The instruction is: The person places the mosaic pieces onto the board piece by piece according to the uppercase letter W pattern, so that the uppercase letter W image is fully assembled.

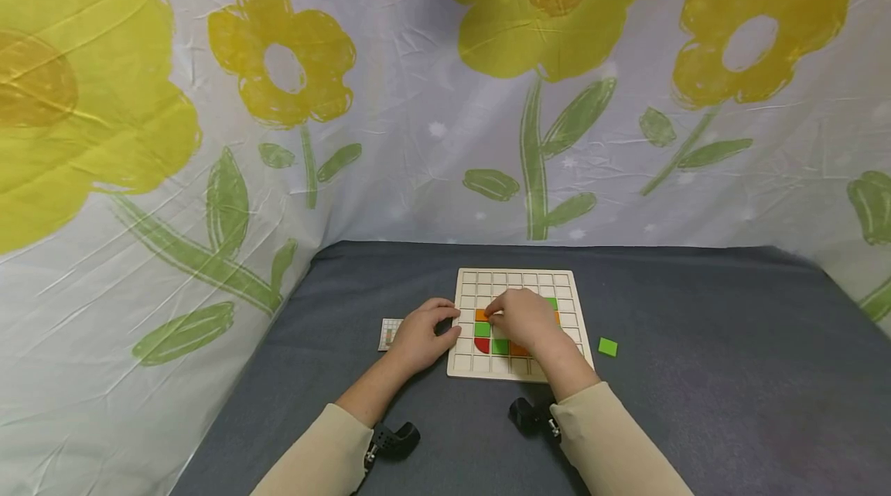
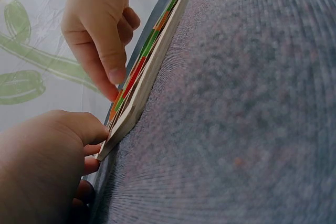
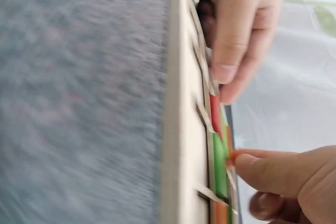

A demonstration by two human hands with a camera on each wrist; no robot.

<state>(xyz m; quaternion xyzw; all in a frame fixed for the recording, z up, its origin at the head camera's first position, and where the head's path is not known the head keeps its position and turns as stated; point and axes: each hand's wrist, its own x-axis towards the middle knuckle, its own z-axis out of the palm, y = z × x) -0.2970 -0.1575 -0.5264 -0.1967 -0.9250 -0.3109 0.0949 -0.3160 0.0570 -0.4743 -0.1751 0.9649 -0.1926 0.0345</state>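
Note:
A pale wooden grid board (image 1: 511,277) lies on the dark cloth, with red, green and orange pieces in several of its cells. At its left edge my left hand (image 1: 421,335) holds on, the thumb and curled fingers against the rim. Over the middle of the board, my right hand (image 1: 527,316) pinches a small orange piece (image 3: 232,157) between thumb and fingertip. Close by those fingertips are a green square (image 1: 482,330) and a red rounded piece (image 1: 482,345) on the board. Part of the pattern is hidden beneath the right hand.
A loose green square (image 1: 608,347) lies right of the board. Partly behind the left hand is a small printed card (image 1: 387,332). Dark cloth (image 1: 696,372) covers the table, and a flower-printed curtain (image 1: 404,94) hangs behind it.

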